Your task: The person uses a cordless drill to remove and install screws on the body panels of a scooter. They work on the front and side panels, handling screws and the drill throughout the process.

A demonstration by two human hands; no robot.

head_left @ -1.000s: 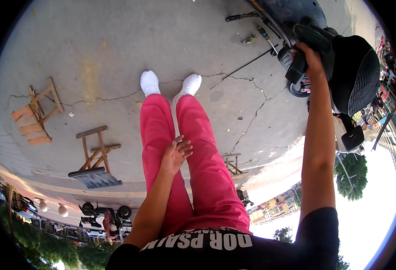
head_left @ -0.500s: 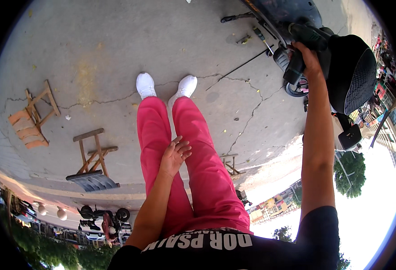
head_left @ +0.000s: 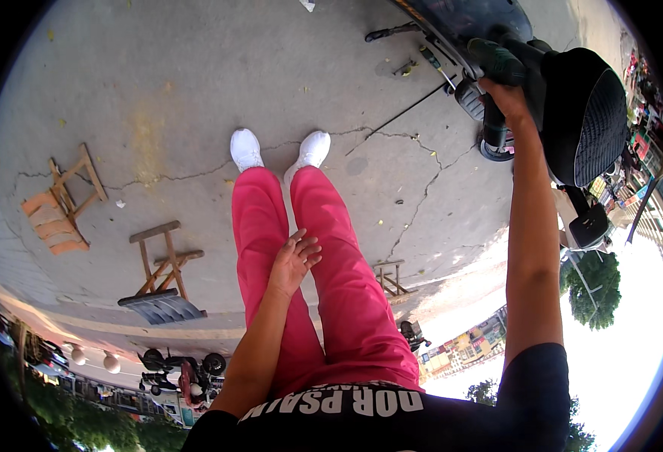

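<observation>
My right hand [head_left: 506, 102] is wrapped round the grip of a dark green cordless drill [head_left: 496, 62]. The drill is held beside a black scooter [head_left: 584, 113] at the upper right, and its tip is hard to make out against the dark bodywork. In front of my pink trousers, my left hand [head_left: 295, 260] hangs with its fingers apart and nothing in it. A screwdriver [head_left: 438, 68] lies on the ground near the scooter, with a long thin dark rod [head_left: 399, 119] nearer to me.
Two low folding chairs stand at the left, one with a tan seat [head_left: 54, 222], the other with a dark seat [head_left: 162, 306]. Another small wooden stool [head_left: 391, 280] is right of my legs. A parked motorbike [head_left: 184, 373] appears at the lower left. Cracks run across the concrete ground [head_left: 195, 90].
My right hand has moved slightly up and left with the drill, whose lower end has swung right and now shows less. My left hand has stayed the same.
</observation>
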